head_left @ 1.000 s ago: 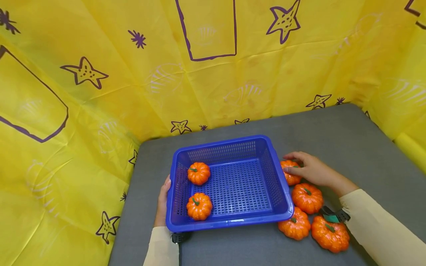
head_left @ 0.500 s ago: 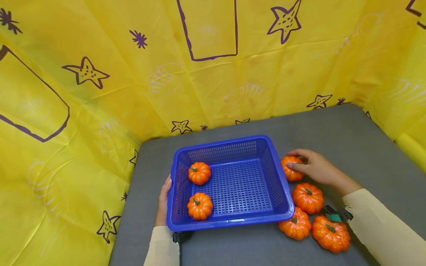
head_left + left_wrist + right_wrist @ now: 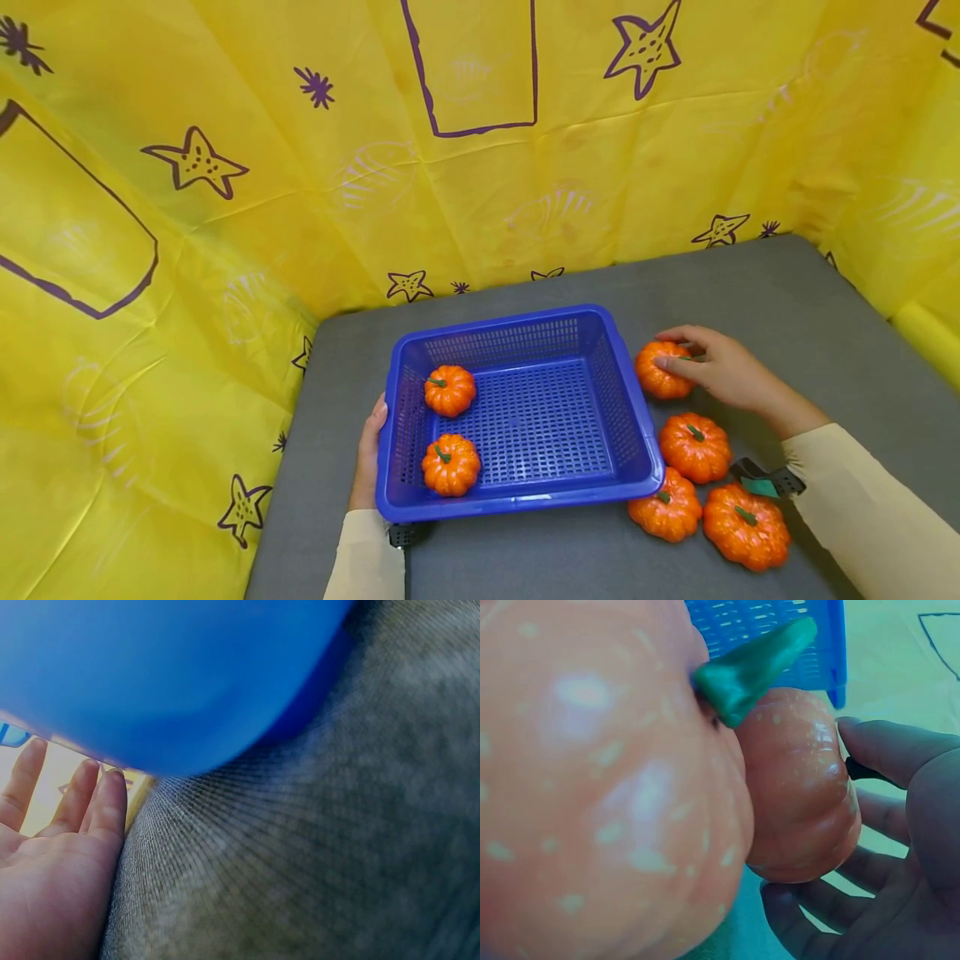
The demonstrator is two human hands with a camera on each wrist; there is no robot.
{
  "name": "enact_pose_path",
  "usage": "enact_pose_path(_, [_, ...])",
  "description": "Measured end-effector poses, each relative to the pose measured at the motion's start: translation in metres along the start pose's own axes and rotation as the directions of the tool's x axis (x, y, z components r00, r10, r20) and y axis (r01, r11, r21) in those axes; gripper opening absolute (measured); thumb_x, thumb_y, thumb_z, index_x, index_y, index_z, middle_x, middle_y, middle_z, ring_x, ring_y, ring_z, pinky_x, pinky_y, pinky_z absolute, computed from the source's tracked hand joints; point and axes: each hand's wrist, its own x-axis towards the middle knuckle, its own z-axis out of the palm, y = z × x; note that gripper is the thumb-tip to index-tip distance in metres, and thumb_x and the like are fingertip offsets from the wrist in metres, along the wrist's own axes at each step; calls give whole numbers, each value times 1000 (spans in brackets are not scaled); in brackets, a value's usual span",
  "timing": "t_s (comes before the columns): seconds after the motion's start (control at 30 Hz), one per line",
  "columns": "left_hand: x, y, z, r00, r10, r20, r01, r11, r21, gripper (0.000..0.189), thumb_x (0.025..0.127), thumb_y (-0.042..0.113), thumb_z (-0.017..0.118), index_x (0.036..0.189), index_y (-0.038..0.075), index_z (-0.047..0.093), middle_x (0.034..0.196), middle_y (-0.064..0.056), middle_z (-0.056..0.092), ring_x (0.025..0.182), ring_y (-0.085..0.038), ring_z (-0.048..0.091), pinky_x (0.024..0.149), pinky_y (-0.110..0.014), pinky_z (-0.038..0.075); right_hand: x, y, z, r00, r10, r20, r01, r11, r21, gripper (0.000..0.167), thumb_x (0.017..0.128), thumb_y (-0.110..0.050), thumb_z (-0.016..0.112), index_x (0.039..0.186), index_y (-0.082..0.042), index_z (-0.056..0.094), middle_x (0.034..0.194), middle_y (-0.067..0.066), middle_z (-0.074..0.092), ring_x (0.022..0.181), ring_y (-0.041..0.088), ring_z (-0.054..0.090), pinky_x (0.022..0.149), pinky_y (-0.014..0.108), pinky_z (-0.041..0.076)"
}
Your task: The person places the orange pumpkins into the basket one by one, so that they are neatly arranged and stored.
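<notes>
A blue plastic basket (image 3: 536,425) stands on the grey table with two small orange pumpkins inside, one pumpkin (image 3: 450,392) behind the other pumpkin (image 3: 451,465) along its left side. My left hand (image 3: 367,454) rests against the basket's left wall; in the left wrist view its fingers (image 3: 109,806) reach straight up to the rim. Just right of the basket, my right hand (image 3: 723,371) holds a small orange pumpkin (image 3: 658,377) between thumb and fingers. The right wrist view shows this pumpkin (image 3: 802,795) with fingers curled round its side and underside, partly hidden by a nearer pumpkin (image 3: 592,787).
Three more pumpkins lie at the basket's right front: one pumpkin (image 3: 694,448) nearest the right hand, another pumpkin (image 3: 667,508) partly behind the rim, and a larger pumpkin (image 3: 746,529) by the right wrist. A yellow patterned cloth (image 3: 480,192) hangs round the table.
My right hand has moved back and to the right, its fingers closing over the pumpkin and bringing it along, away from the pumpkin in front. The left hand and basket stay put.
</notes>
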Motion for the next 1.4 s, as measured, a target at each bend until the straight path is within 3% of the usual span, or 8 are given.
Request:
enact_pose_path(0.6, [-1, 2, 2, 1000, -7, -20, 7, 1000, 7, 59, 117, 39, 30, 171, 15, 28, 167, -19, 40, 145, -35, 48, 118, -48, 42, 4, -22, -10, 997, -22, -69, 24, 1000, 21, 44, 106, -23, 76, 143, -2, 67, 140, 22, 66, 117, 45, 63, 92, 58, 50])
enact_pose_path(0.67, [-1, 2, 3, 1000, -5, -14, 5, 1000, 6, 58, 117, 39, 29, 171, 15, 28, 167, -20, 39, 145, -35, 48, 118, -48, 42, 4, -24, -10, 996, -40, -85, 41, 999, 15, 43, 105, -22, 77, 143, -3, 68, 138, 21, 66, 115, 44, 65, 91, 53, 51])
enact_pose_path(0.87, [0, 2, 3, 1000, 1, -13, -1, 1000, -6, 57, 117, 38, 29, 170, 14, 28, 165, -20, 42, 142, -34, 49, 117, -47, 43, 8, -30, -11, 987, -82, -137, 85, 996, 17, 42, 104, -18, 78, 141, -2, 69, 136, 21, 67, 112, 39, 66, 86, 22, 48])
enact_pose_path(1.0, [0, 2, 3, 1000, -6, -21, 6, 1000, -6, 58, 117, 39, 29, 170, 15, 28, 167, -19, 40, 144, -34, 48, 117, -48, 43, 9, -35, -14, 987, -89, -135, 93, 995, 20, 42, 104, -18, 77, 142, -1, 68, 138, 21, 66, 113, 39, 66, 85, 15, 46])
enact_pose_path(1.13, [-1, 3, 4, 1000, -10, -24, 10, 1000, 6, 59, 117, 40, 30, 171, 16, 28, 168, -20, 39, 145, -36, 47, 117, -49, 43, 11, -39, -15, 985, -102, -138, 106, 994, 18, 42, 104, -17, 77, 142, -1, 68, 138, 20, 67, 113, 32, 65, 85, 13, 46])
enact_pose_path(1.3, [-1, 3, 4, 1000, -6, -31, 6, 1000, 11, 58, 117, 39, 29, 171, 15, 29, 167, -19, 39, 145, -36, 48, 118, -48, 43, 13, -45, -14, 981, -125, -147, 130, 991, 25, 41, 103, -15, 78, 141, -2, 70, 136, 18, 68, 108, 12, 63, 86, 12, 47])
enact_pose_path(1.4, [-1, 3, 4, 1000, -6, -30, 7, 1000, 9, 58, 117, 39, 29, 171, 16, 29, 167, -19, 40, 146, -35, 47, 118, -48, 42, 15, -50, -12, 980, -137, -145, 143, 989, 36, 40, 103, -15, 79, 140, -2, 70, 134, 17, 69, 107, 10, 63, 86, 13, 49])
